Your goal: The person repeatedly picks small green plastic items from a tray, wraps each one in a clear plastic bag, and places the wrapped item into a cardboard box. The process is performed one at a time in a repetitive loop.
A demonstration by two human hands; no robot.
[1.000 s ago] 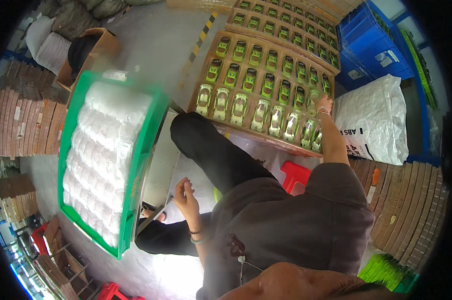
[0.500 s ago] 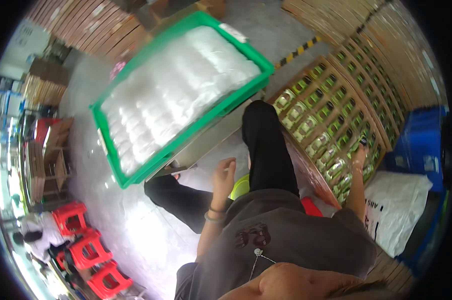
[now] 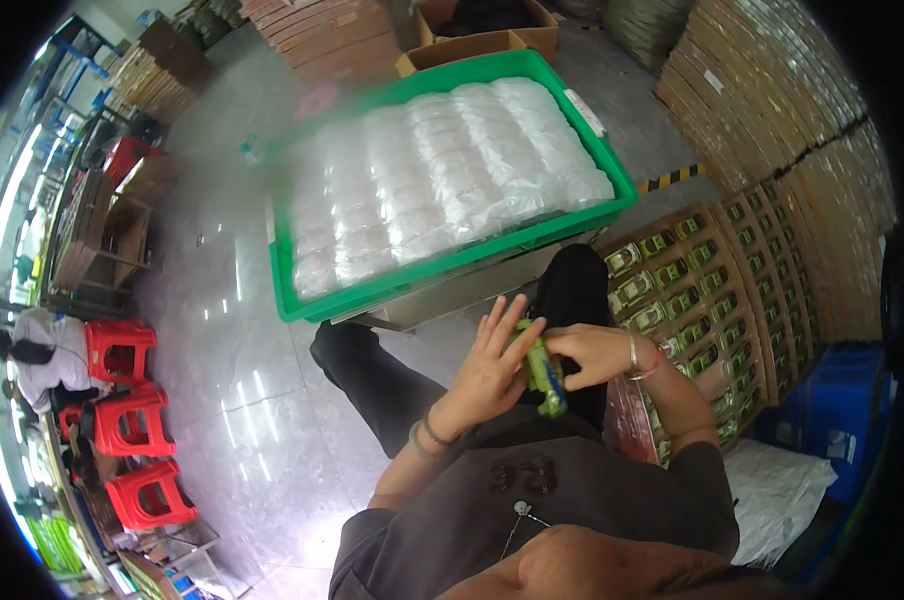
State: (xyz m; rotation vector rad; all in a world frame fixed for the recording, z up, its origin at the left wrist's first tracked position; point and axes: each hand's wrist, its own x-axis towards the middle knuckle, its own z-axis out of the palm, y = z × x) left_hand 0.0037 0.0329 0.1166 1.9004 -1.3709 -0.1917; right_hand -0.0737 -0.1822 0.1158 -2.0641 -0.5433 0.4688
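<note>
In front of my lap I hold a small green toy car [image 3: 544, 378], seen edge-on and partly covered by my fingers. My right hand [image 3: 594, 352] grips it from the right side, fingers curled against it. On its other side is my left hand [image 3: 485, 372], fingers stretched and spread, the fingertips against or just beside the toy car's upper end; exact contact is hard to tell. To my right stands a divided carton [image 3: 660, 345] with rows of similar green toy cars in its slots. Ahead is a green tray [image 3: 452, 252] filled with rows of plastic-wrapped white packs [image 3: 412, 180].
Another divided carton [image 3: 772, 270] adjoins on the right, near stacked cardboard [image 3: 772, 110]. A blue bin [image 3: 834, 405] and a white sack [image 3: 777, 490] stand at lower right. Red stools [image 3: 132, 425] and a seated person [image 3: 47, 355] are on the left. An open carton [image 3: 532, 25] lies beyond the tray.
My right hand has come from the divided carton to in front of my lap with a green toy car. My left hand has risen to meet it. The view has shifted.
</note>
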